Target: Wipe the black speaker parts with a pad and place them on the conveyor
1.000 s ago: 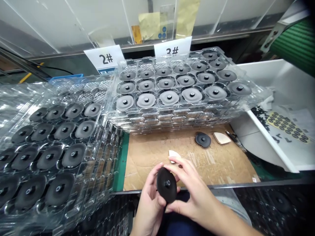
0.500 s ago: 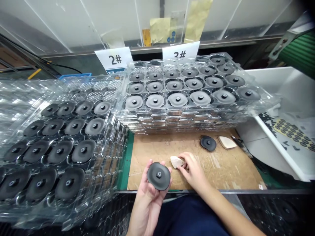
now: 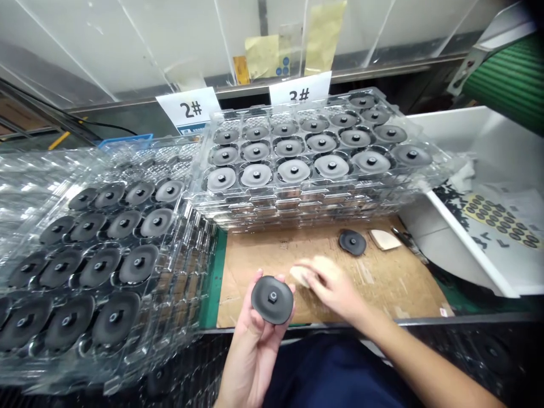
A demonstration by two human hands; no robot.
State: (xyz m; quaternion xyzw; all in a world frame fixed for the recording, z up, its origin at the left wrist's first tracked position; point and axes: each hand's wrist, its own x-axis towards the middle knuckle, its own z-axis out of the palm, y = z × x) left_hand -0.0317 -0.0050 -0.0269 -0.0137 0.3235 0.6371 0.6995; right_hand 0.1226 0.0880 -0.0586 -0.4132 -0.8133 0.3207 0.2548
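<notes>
My left hand (image 3: 255,351) is closed around the edge of a black rounded disc (image 3: 272,311) with a small hub at its centre, face up over the cardboard's front edge. Just to the right, my right hand (image 3: 334,286) pinches a cream-coloured pad (image 3: 300,275), blurred by motion and apart from the disc. On the cardboard farther right lies a second black disc (image 3: 352,242) of the same kind. Beside it rests another cream pad (image 3: 385,239), wedge-shaped with a curved edge.
Stacked clear plastic trays (image 3: 238,199) with rows of black discs stand behind the cardboard mat (image 3: 250,255). More filled trays (image 3: 178,249) stand at left. A white bin (image 3: 471,249) at right holds small black pieces and a yellow sticker sheet (image 3: 501,221). A green ribbed hose (image 3: 508,85) hangs upper right.
The whole view has shifted slightly. My right hand has turned a little and blurred while keeping the cream pad beside the disc. My left hand still holds the disc.
</notes>
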